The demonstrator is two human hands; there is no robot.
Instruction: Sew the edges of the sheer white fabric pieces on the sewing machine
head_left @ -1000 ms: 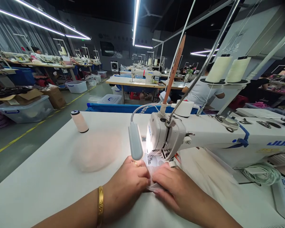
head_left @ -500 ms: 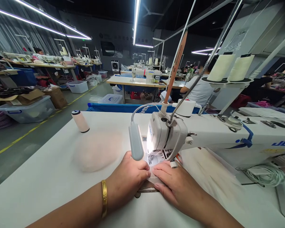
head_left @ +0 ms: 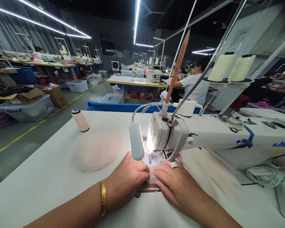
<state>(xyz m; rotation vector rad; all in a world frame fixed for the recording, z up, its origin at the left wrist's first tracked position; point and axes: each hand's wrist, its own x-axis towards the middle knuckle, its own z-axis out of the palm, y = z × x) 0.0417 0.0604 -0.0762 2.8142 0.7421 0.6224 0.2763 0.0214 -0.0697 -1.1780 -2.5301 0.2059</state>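
Observation:
Under the lit head of a white sewing machine [head_left: 167,129] lies a small piece of pale, sheer fabric [head_left: 153,179]. From the left side my left hand [head_left: 130,172] pinches its edge, thumb and curled fingers close together. My right hand [head_left: 174,182] bears on the fabric's right side, fingers bent and held together with the thumb below. Both hands are just in front of the presser foot, a small gap between their fingertips. The needle point and the fabric's far end are too small to make out. A grey lamp [head_left: 136,142] hangs over my left fingers.
A pale pink thread spool [head_left: 80,121] stands at the table's far left. Blurred pale fabric [head_left: 97,153] lies left of my hands, more cream fabric [head_left: 211,171] under the machine arm. Cream thread cones [head_left: 222,68] stand back right. A person in white [head_left: 194,87] sits ahead.
My right thumb and fingers have shifted slightly right, showing more of the sheer fabric between my hands. My left hand is nearly still. The person ahead has moved a little.

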